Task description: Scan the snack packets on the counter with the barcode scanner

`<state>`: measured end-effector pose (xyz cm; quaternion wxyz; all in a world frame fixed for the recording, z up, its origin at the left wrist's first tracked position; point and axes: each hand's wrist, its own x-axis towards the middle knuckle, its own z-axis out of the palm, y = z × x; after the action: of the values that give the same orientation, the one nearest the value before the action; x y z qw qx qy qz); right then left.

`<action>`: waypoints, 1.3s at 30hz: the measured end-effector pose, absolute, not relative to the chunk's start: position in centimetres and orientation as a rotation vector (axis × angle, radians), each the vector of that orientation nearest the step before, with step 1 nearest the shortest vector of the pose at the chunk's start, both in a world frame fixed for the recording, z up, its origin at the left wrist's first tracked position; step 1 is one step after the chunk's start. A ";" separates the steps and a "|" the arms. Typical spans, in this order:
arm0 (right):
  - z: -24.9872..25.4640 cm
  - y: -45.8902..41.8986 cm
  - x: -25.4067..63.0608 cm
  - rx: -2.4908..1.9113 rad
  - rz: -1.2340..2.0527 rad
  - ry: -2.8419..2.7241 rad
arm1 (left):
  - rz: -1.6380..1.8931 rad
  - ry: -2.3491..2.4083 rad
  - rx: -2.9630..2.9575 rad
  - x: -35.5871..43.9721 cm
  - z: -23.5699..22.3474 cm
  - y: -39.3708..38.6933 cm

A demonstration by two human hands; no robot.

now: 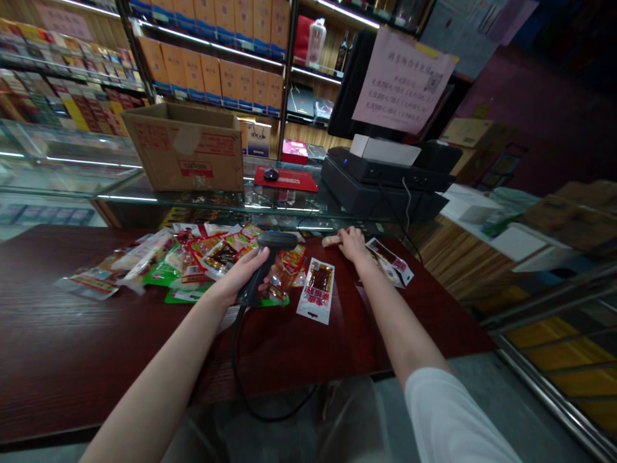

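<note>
My left hand [243, 273] is wrapped round the grip of a black barcode scanner [270, 257], whose head points right and whose cable hangs off the table's front edge. My right hand [353, 244] rests on the dark red table [72, 347] at the far edge, fingers curled over a small pale snack packet [331, 241]. A pile of snack packets [193, 260] lies left of the scanner. One white-and-red packet [317, 289] lies flat between my hands. More packets [393, 262] lie just right of my right hand.
Behind the table runs a glass counter [144, 193] bearing an open cardboard box [186, 148], a red mouse pad with a mouse [271, 174] and a black till with a screen [380, 173]. Shelves of boxed goods [216, 71] fill the back wall.
</note>
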<state>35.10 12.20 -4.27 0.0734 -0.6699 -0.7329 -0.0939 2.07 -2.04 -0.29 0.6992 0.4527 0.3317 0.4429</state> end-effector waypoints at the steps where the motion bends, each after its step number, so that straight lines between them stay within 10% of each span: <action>1: -4.3 12.1 35.2 -1.987 -0.274 -2.217 | 0.987 0.735 1.009 2.2 -0.2 -2.1; 14: -4.1 3.6 34.0 -1.244 -0.657 -1.971 | 0.966 0.702 1.037 2.4 0.2 -2.6; 39: -4.6 0.7 29.8 -1.479 -0.570 -2.090 | 0.896 0.668 1.186 4.6 -1.1 -3.2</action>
<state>29.81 0.74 -4.61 0.2565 -0.5449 -0.7702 -0.2099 4.64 -3.17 -1.13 0.6860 0.5294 0.2983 0.4001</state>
